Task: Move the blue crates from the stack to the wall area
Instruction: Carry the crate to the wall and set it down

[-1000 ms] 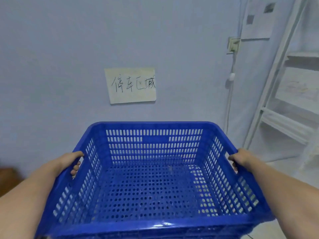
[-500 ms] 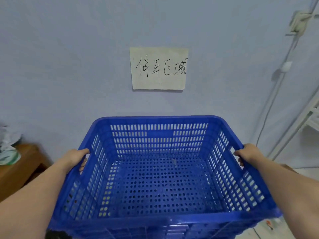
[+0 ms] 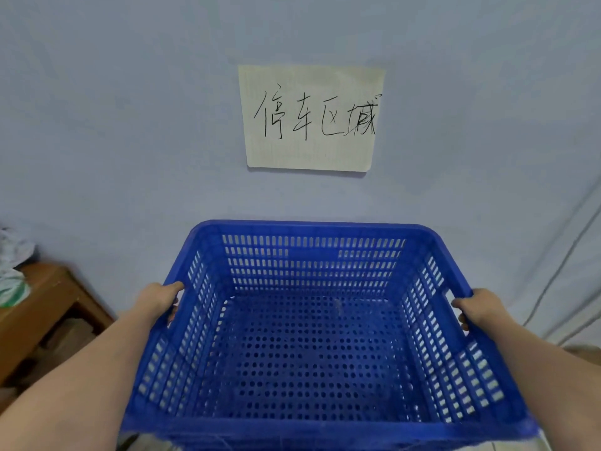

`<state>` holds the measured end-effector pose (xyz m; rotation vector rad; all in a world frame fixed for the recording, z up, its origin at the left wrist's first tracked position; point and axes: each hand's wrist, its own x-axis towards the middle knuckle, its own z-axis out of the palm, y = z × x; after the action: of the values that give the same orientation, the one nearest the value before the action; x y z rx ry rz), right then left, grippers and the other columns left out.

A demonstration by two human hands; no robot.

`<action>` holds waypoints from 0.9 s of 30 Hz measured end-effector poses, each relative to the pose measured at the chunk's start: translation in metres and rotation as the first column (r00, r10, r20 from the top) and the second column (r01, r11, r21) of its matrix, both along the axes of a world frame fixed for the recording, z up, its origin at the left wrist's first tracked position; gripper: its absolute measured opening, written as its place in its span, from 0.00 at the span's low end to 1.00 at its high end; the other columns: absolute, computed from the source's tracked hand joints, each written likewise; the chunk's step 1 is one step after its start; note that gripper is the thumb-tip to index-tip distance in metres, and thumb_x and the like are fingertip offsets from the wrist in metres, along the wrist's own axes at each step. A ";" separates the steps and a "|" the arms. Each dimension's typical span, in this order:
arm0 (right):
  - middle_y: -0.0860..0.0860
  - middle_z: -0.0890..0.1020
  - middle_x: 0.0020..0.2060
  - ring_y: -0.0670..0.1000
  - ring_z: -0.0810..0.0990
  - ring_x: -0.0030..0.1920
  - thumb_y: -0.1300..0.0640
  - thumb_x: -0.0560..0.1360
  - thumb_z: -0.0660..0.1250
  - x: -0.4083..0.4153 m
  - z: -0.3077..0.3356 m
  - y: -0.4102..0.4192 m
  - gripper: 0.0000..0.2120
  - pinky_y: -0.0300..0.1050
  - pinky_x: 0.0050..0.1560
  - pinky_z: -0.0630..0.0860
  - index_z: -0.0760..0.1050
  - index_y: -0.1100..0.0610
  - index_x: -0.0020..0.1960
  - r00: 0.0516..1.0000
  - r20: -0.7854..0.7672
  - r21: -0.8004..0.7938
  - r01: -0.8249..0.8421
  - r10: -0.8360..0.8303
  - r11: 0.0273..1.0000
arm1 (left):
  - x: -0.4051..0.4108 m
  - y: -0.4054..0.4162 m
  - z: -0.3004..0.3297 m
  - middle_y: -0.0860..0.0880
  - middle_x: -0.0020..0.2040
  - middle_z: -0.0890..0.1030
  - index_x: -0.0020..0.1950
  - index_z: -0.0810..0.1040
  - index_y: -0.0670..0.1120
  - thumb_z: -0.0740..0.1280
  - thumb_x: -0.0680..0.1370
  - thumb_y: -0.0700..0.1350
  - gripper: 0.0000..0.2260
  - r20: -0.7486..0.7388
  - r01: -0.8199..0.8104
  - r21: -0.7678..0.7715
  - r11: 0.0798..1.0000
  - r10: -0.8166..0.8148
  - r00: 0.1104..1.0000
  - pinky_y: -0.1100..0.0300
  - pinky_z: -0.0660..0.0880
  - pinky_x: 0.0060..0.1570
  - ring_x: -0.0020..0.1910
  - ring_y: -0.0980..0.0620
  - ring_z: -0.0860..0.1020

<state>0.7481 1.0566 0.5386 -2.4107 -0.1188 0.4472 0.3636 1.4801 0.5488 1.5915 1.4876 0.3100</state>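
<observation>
we hold a blue crate [image 3: 312, 346] out in front of us, and it fills the lower middle of the frame, its open top facing up toward the camera. our left hand [image 3: 159, 299] sits at the left rim, centre left of the frame, its grip closed round the edge of the crate's side wall with the thumb lying along the top of the rim and the fingers curled underneath. our right hand [image 3: 478, 307] does the same at the right rim, centre right of the frame, with the fingers wrapped round the rim by a handle opening. the crate's walls are slotted and its floor is pierced with round holes; nothing lies inside it that we can make out, apart from a faint mark near the middle of the floor. its far wall comes close to a pale blue wall [image 3: 130, 125] that takes up the whole upper half of the frame. a paper sign [image 3: 310, 118] with 4 handwritten characters hangs on that wall, upper centre, above the crate. at the lower left edge stands a wooden worktop [image 3: 42, 297] with some pale cloth or bags [image 3: 11, 268] on it. a thin cable [image 3: 566, 265] runs down the wall at the right edge.
</observation>
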 end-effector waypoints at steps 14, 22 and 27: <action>0.53 0.76 0.16 0.57 0.77 0.26 0.63 0.72 0.63 0.022 -0.034 0.027 0.08 0.46 0.33 0.72 0.73 0.64 0.35 1.000 -0.023 -0.077 0.007 -0.009 0.997 | 0.027 0.039 -0.044 0.38 0.34 0.76 0.51 0.70 0.33 0.63 0.79 0.40 0.09 -0.051 0.119 -0.043 0.992 -0.121 0.991 0.57 0.71 0.26 0.22 0.45 0.72; 0.56 0.75 0.17 0.56 0.73 0.23 0.66 0.73 0.63 0.033 -0.041 0.026 0.05 0.45 0.30 0.71 0.70 0.67 0.39 0.997 -0.080 -0.084 0.014 -0.021 0.996 | 0.030 0.042 -0.053 0.41 0.27 0.69 0.53 0.67 0.35 0.59 0.81 0.38 0.06 0.001 0.134 -0.043 0.990 -0.134 0.991 0.57 0.70 0.23 0.19 0.48 0.67; 0.54 0.74 0.14 0.55 0.73 0.21 0.65 0.73 0.64 0.032 -0.044 0.018 0.07 0.46 0.33 0.73 0.73 0.70 0.41 0.988 -0.150 -0.105 0.010 -0.026 0.994 | 0.026 0.038 -0.052 0.42 0.27 0.69 0.55 0.67 0.34 0.58 0.82 0.38 0.07 -0.013 0.153 -0.071 0.986 -0.155 0.988 0.56 0.71 0.24 0.21 0.47 0.68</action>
<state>0.7804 1.0745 0.4944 -2.4669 -0.0071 0.6409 0.3894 1.5183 0.4965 1.6455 1.3649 0.1538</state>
